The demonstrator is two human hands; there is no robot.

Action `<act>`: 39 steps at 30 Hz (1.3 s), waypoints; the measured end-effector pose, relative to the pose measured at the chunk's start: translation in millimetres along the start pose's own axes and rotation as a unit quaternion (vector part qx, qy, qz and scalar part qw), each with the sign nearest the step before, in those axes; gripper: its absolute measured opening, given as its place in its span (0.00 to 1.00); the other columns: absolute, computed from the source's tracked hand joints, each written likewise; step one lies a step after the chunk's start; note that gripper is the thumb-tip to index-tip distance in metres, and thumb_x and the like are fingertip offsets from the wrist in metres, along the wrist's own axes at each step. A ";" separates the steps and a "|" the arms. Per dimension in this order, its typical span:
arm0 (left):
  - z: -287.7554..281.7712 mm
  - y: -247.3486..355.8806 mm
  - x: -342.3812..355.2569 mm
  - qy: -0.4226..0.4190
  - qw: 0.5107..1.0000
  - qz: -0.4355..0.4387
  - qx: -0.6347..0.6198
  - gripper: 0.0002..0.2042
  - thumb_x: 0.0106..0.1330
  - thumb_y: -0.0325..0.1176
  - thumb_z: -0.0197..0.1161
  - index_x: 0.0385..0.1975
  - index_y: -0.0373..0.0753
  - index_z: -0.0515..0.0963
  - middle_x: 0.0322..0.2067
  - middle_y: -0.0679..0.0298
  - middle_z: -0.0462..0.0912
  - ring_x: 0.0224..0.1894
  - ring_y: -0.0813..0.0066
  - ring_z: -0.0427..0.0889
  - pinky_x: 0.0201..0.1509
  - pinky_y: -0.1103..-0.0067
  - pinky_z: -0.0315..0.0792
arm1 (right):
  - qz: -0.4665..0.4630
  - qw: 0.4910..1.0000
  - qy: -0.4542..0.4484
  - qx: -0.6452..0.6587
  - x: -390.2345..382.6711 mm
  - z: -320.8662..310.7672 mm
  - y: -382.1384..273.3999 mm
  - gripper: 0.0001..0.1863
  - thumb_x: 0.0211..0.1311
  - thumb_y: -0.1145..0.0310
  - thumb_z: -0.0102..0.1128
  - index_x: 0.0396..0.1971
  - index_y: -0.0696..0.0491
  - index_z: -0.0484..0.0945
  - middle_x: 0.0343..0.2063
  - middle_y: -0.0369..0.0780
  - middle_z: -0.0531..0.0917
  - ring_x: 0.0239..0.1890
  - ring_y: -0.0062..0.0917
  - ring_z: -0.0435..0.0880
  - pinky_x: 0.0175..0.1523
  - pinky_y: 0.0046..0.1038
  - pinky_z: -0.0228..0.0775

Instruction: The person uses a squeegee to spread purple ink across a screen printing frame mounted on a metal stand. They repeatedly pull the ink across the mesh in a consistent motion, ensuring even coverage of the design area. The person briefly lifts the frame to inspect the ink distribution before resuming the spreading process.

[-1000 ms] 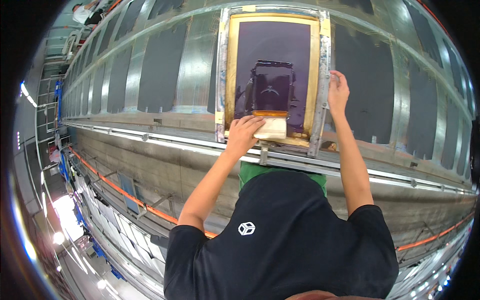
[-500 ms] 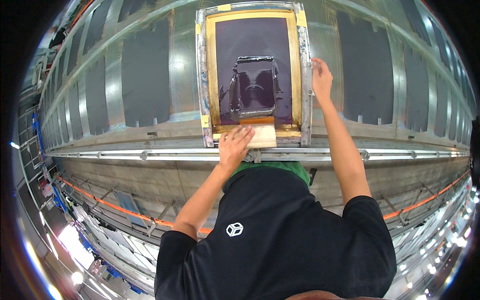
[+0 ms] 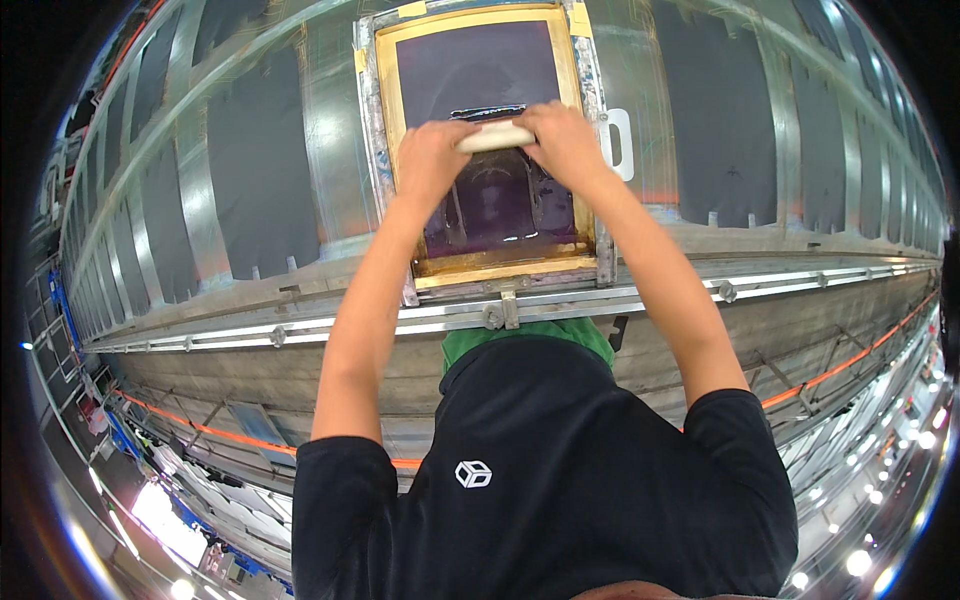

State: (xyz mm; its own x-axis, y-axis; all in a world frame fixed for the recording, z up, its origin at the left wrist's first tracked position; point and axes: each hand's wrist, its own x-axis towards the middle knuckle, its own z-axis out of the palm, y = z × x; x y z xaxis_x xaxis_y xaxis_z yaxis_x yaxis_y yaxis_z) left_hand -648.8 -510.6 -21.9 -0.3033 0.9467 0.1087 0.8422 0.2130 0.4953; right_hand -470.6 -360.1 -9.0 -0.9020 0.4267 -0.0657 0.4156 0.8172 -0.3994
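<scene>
The handle (image 3: 495, 137) looks smooth (apparently wood), the dark liquid (image 3: 497, 202) glossy.

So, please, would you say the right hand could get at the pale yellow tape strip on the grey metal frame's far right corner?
Probably yes: nothing visible stands between the right hand and the tape strip, though that hand would likely need to release the long, cream-coloured handle it grips first.

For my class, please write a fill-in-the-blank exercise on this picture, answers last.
1. The left hand holds the left end of the pale, bar-shaped tool; the right hand holds the ___ end.
2. The flat, dark purple screen has the shape of a ___.
3. The short-sleeved fabric shirt is ___.

Missing words: right; rectangle; black.
</scene>
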 end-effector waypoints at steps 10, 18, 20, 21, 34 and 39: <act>8.8 20.1 -78.1 0.007 1.000 0.005 -0.025 0.24 0.48 0.22 0.70 0.48 0.49 0.86 0.49 0.68 0.88 0.51 0.66 0.86 0.53 0.68 0.78 | -0.016 0.996 0.071 0.053 -78.9 17.8 -37.0 0.26 0.45 0.76 0.72 0.49 0.55 0.83 0.51 0.40 0.83 0.51 0.36 0.78 0.58 0.38 0.71; 7.4 -6.3 -10.9 0.000 1.000 -0.001 0.022 0.16 0.52 0.28 0.70 0.42 0.49 0.88 0.44 0.68 0.90 0.45 0.68 0.87 0.45 0.68 0.77 | -0.021 0.993 0.086 0.078 -22.1 21.6 -6.9 0.22 0.49 0.74 0.71 0.48 0.55 0.84 0.47 0.42 0.86 0.48 0.41 0.79 0.58 0.40 0.72; 11.0 12.1 -46.1 -0.040 0.998 -0.011 0.043 0.17 0.52 0.28 0.71 0.43 0.50 0.88 0.45 0.69 0.89 0.45 0.68 0.86 0.44 0.68 0.76 | -0.014 0.993 0.077 0.087 -61.7 38.1 -14.8 0.25 0.49 0.75 0.71 0.52 0.54 0.82 0.51 0.43 0.84 0.51 0.42 0.79 0.59 0.42 0.71; 12.5 18.4 -66.2 -0.045 0.998 -0.003 0.037 0.17 0.51 0.28 0.71 0.43 0.51 0.88 0.45 0.70 0.89 0.45 0.69 0.86 0.45 0.69 0.74 | -0.005 0.994 0.065 0.088 -81.2 39.3 -24.5 0.26 0.48 0.75 0.71 0.53 0.54 0.82 0.52 0.43 0.84 0.52 0.42 0.79 0.59 0.42 0.71; -0.3 -4.0 10.4 -0.008 0.999 0.006 0.032 0.12 0.53 0.32 0.72 0.39 0.53 0.90 0.39 0.73 0.90 0.40 0.69 0.86 0.44 0.68 0.69 | -0.019 0.992 0.111 0.064 -5.0 14.9 2.4 0.19 0.49 0.74 0.71 0.45 0.55 0.85 0.46 0.40 0.86 0.48 0.39 0.79 0.55 0.38 0.73; 19.4 21.2 -73.9 -0.043 0.998 0.019 0.050 0.16 0.52 0.31 0.72 0.43 0.54 0.89 0.43 0.74 0.90 0.40 0.71 0.84 0.46 0.69 0.69 | 0.012 0.993 0.051 0.108 -97.1 38.4 -27.3 0.24 0.48 0.72 0.72 0.50 0.55 0.83 0.49 0.41 0.84 0.50 0.41 0.79 0.58 0.38 0.72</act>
State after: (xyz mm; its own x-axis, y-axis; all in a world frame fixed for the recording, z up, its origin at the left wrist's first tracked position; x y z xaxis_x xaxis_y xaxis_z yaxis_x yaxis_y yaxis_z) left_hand -599.9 -571.3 -36.2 -0.2339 0.9711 0.0486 0.8938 0.1951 0.4037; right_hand -398.9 -438.7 -26.8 -0.8705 0.4921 0.0114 0.3931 0.7090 -0.5855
